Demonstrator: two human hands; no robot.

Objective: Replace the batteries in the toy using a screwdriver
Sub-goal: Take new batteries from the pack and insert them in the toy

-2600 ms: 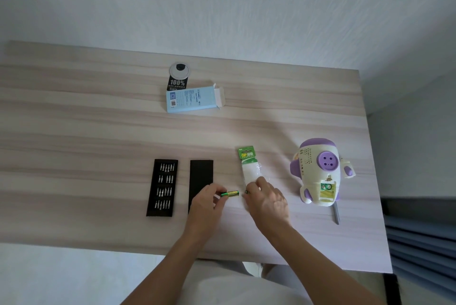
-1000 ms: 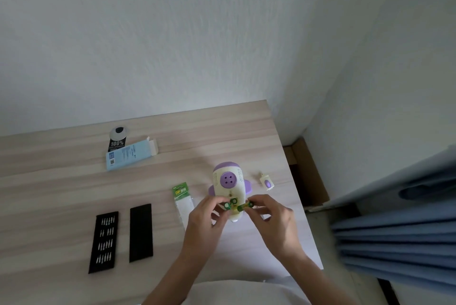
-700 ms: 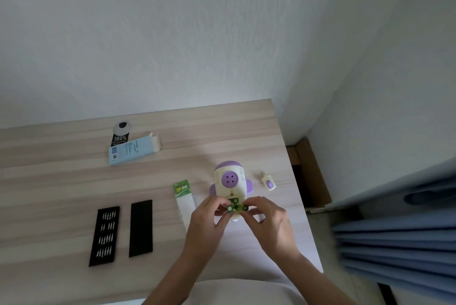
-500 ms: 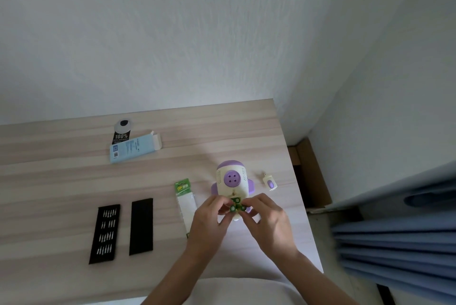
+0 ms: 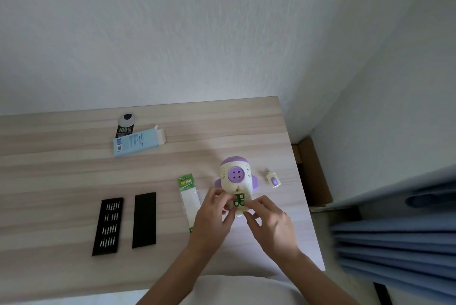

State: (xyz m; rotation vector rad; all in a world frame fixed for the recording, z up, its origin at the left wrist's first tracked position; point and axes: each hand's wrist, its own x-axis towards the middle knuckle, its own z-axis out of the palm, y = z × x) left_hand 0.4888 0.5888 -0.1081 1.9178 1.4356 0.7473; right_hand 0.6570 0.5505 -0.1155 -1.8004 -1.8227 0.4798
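head view. toy [image 5: 237, 181] lies near the right end of the table [image 5: 61, 181], its open battery bay facing up. green batteries [image 5: 238, 200] sit in the bay, ends showing. left hand [image 5: 213, 218]: fingers curled, tips pinching the batteries at the bay's left edge. right hand [image 5: 269, 223]: fingers curled, tips on their lower right edge. battery pack [image 5: 188, 196] lies just left of the toy; contents unclear. black bit tray [image 5: 108, 225] holds rows of small bits, with a plain black panel [image 5: 144, 219] beside it. blue box [image 5: 138, 143] at back, end flap open, inside hidden.
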